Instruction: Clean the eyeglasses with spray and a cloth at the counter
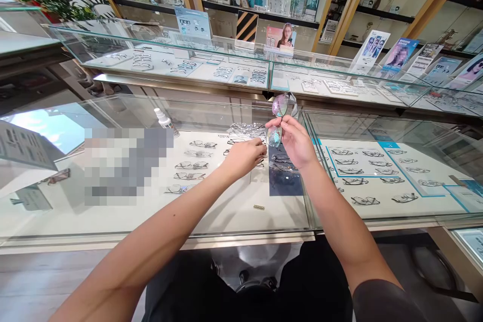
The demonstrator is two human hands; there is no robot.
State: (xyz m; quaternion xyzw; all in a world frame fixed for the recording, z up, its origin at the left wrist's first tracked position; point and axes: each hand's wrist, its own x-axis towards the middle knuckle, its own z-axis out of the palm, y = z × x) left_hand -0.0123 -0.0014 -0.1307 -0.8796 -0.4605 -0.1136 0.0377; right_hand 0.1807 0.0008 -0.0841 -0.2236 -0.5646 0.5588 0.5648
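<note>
A pair of eyeglasses (279, 105) with thin rims is held up above the glass counter, its lenses showing pink and green reflections. My right hand (297, 142) pinches it near the middle of the frame, one lens above the fingers and one below. Just left of the lower lens is my left hand (246, 157), its fingers curled together. Whatever may lie between those fingertips is hidden. Rows of eyeglasses (190, 165) lie inside the display counter (226, 214) beneath my hands. A dark blue panel (286, 185) shows below the right hand.
A white spray bottle (165, 121) stands on the left of the counter, beside a blurred patch. A sign stand (22, 153) is at far left. Behind runs a second glass case (226, 43) bearing upright cards. A small gold-coloured bar (258, 207) lies near the front.
</note>
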